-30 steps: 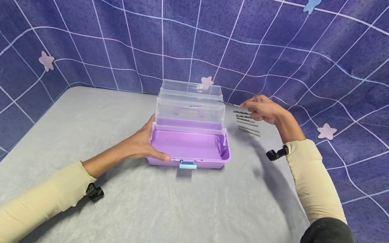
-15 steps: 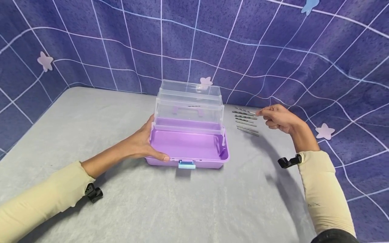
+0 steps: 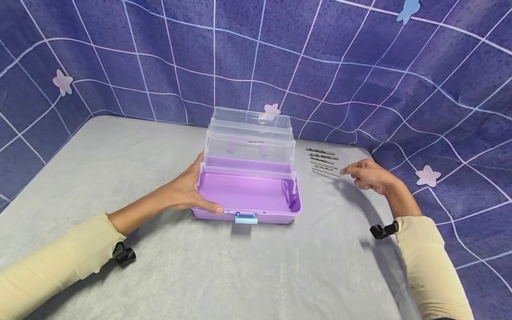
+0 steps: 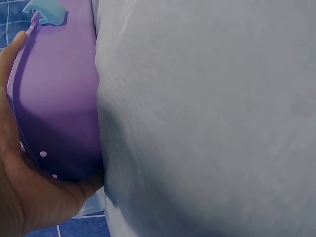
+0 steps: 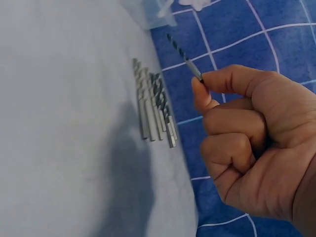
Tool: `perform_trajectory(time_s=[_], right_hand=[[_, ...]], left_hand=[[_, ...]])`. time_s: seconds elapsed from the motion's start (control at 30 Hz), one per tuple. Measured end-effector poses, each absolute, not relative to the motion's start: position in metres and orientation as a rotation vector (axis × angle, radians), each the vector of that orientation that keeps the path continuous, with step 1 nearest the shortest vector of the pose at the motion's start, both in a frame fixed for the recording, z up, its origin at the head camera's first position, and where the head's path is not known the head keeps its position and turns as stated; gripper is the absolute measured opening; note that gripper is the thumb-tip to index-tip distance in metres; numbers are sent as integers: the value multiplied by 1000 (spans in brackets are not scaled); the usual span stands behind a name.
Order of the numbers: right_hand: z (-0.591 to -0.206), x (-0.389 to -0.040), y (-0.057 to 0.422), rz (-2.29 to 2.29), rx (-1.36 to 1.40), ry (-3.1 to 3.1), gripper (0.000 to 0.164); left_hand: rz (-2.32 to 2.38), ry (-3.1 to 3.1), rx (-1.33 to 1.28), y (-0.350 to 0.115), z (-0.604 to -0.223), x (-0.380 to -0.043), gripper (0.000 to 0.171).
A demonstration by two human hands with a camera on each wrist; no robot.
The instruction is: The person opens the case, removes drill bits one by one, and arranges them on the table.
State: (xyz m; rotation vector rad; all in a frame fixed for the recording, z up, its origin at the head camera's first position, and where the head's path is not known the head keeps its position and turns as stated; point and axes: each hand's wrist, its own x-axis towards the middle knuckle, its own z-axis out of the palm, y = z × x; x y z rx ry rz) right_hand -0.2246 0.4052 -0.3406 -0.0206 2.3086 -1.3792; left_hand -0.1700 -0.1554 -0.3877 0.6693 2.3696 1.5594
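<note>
My left hand (image 3: 182, 186) grips the left end of a purple toolbox (image 3: 248, 217), thumb along its front rim and fingers round the side. The left wrist view shows the toolbox wall (image 4: 59, 89) inside that grasp. My right hand (image 3: 369, 175) pinches a thin drill bit (image 5: 193, 69) by its shank between thumb and forefinger, the other fingers curled in. In the head view that bit overlaps the near end of a row of drill bits (image 3: 323, 157) lying right of the toolbox. Another drill bit (image 3: 258, 142) shows among the clear trays (image 3: 248, 153).
The toolbox stands open, its clear tiers raised at the back and a light blue latch (image 3: 246, 218) in front. Grey cloth covers the table (image 3: 256, 271). A blue gridded curtain (image 3: 160, 58) with star shapes hangs behind and at the sides.
My right hand has carried the pinched drill bit from beside the upper trays rightward, then nearer along the row of bits. The left hand keeps its grip on the toolbox.
</note>
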Motion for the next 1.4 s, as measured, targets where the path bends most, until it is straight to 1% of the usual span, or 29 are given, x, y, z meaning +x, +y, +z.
perform_trajectory(time_s=[0.13, 0.27, 0.37, 0.6, 1.23, 1.4], right_hand=[[-351, -224, 406, -1337, -17, 2310, 40], [-359, -224, 407, -1316, -11, 2302, 45], [-365, -223, 408, -1313, -2, 2301, 44], [-373, -221, 411, -1294, 50, 2311, 35], [-376, -229, 409, -1052, 27, 2498, 39], [-375, -228, 409, -1020, -15, 2541, 38]], left_hand=[[1559, 2380, 674, -156, -388, -170, 159], [1563, 2385, 700, -156, -388, -171, 159], [1564, 2386, 716, -156, -388, -170, 158], [1563, 2379, 727, -156, -388, -170, 157], [1574, 2375, 714, -156, -387, -169, 157], [1558, 2383, 720, -156, -387, -169, 156]])
